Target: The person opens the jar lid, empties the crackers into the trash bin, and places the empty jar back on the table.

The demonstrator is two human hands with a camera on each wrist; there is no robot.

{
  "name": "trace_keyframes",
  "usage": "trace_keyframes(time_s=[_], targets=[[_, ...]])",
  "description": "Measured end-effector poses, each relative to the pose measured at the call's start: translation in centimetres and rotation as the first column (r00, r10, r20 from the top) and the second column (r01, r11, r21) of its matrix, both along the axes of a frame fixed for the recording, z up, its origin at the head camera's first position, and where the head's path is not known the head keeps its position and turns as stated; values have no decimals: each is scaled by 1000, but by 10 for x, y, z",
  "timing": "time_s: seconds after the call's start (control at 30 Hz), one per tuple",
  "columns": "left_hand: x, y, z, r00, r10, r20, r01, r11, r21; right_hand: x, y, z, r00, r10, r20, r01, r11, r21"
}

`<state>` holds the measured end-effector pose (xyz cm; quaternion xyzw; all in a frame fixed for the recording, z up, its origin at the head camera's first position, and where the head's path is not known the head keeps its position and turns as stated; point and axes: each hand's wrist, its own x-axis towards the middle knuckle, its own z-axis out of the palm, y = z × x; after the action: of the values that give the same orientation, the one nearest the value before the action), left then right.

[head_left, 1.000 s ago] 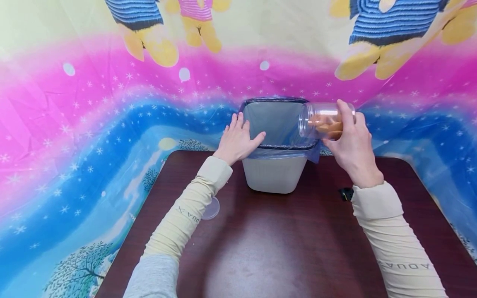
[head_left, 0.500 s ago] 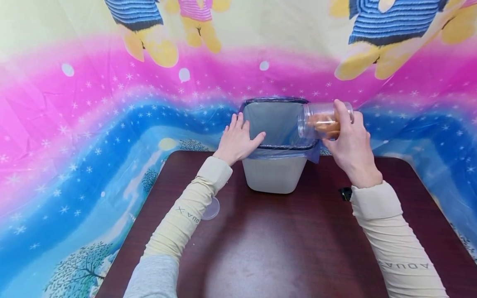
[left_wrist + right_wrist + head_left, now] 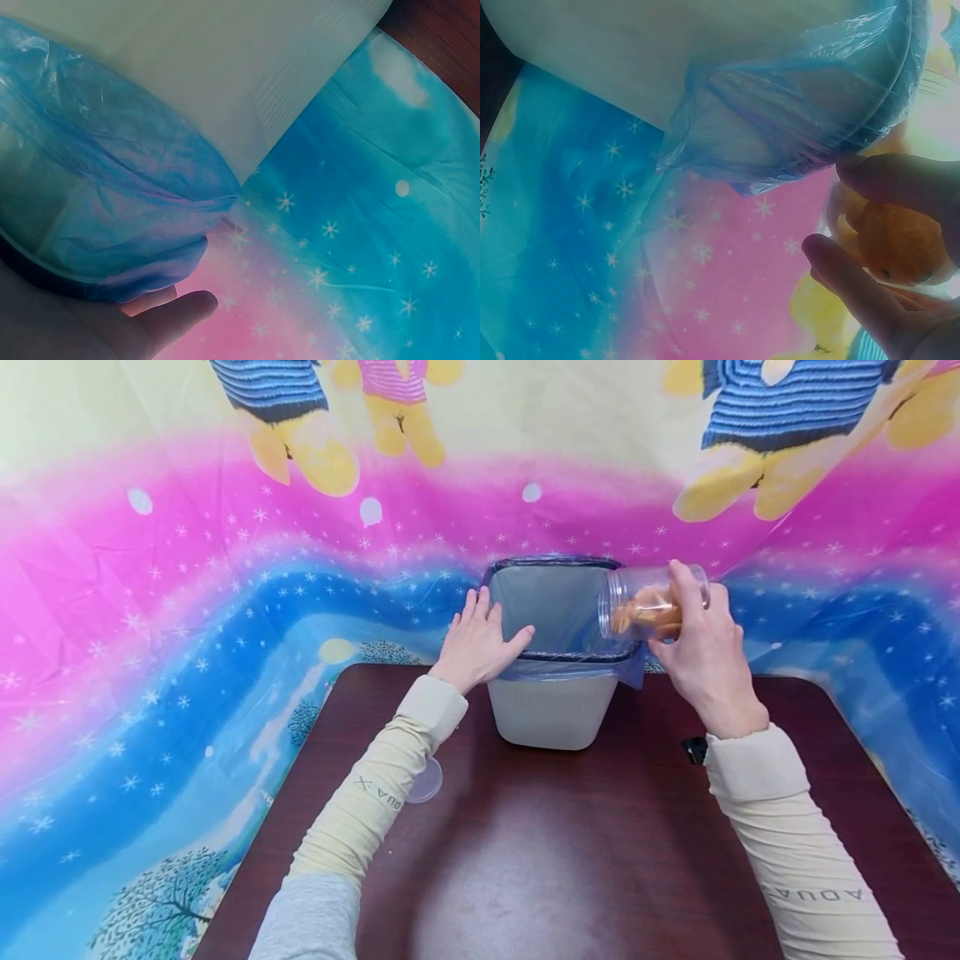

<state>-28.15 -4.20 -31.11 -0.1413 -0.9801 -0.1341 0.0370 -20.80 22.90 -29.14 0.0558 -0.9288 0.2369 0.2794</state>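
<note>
A whitish bin [image 3: 553,714] stands at the far side of the table, its rim wrapped by a thin blue plastic bag [image 3: 577,670]. My left hand [image 3: 476,645] rests on the bin's left rim with fingers spread; the left wrist view shows fingertips [image 3: 184,311] past the bag's edge. In my right hand [image 3: 708,668] a clear plastic jar [image 3: 630,581] is gripped and lies on its side, its uncapped mouth over the right part of the bin. Orange-brown pieces [image 3: 651,617] are heaped inside along its lower side; their kind is unclear.
A round translucent lid [image 3: 426,781] lies on the dark red-brown table [image 3: 517,852], partly hidden by my left forearm. A small black object [image 3: 695,750] sits beside my right cuff. A printed cloth backdrop [image 3: 420,527] hangs close behind the bin.
The jar and my right hand have shifted slightly left. The orange-brown pieces inside have slid toward the jar's mouth. My left hand stays in place on the rim.
</note>
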Motion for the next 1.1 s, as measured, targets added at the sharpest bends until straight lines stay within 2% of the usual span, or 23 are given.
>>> trace_keyframes(time_s=[0.53, 1.1], targets=[[1, 1, 0, 1000, 0, -3, 0, 1000, 5, 0, -1, 1, 999, 25, -30, -22, 996, 88], [2, 0, 1, 1000, -3, -6, 3, 1000, 5, -2, -2, -1, 995, 50, -86, -41, 993, 108]])
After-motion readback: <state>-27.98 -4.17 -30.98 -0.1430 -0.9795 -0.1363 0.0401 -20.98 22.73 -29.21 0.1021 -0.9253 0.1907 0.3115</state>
